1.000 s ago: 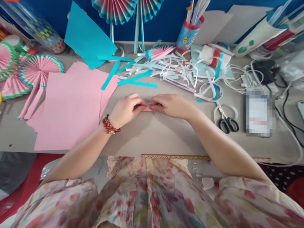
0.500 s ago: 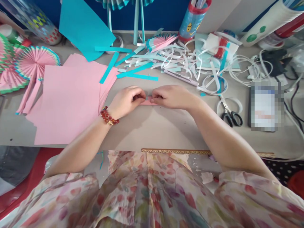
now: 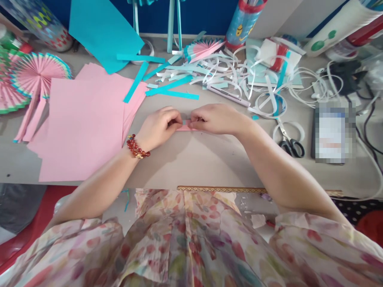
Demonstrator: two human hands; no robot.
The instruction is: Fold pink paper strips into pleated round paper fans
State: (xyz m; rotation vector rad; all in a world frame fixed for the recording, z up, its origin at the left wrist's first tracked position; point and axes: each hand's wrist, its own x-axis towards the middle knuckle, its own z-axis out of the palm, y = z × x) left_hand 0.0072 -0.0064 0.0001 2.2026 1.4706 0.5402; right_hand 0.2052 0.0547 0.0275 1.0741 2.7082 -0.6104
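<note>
A narrow folded strip of pink paper [image 3: 186,127] with a teal edge lies on the grey table [image 3: 191,159] between my two hands. My left hand [image 3: 160,126], with a red bead bracelet at the wrist, pinches its left end, fingers closed. My right hand [image 3: 215,118] pinches the right end, fingers curled over it. Most of the strip is hidden under my fingers.
A stack of pink paper sheets [image 3: 83,123] lies left. Teal paper strips [image 3: 172,93] and white paper trimmings [image 3: 227,73] lie behind my hands. Finished pink fans [image 3: 32,75] are far left. Scissors [image 3: 289,141], a phone [image 3: 332,131] and cables [image 3: 314,91] lie right.
The hands stay pinched on the pink strip with only small finger shifts. The view has tilted down a little, so everything on the table sits slightly higher in frame.
</note>
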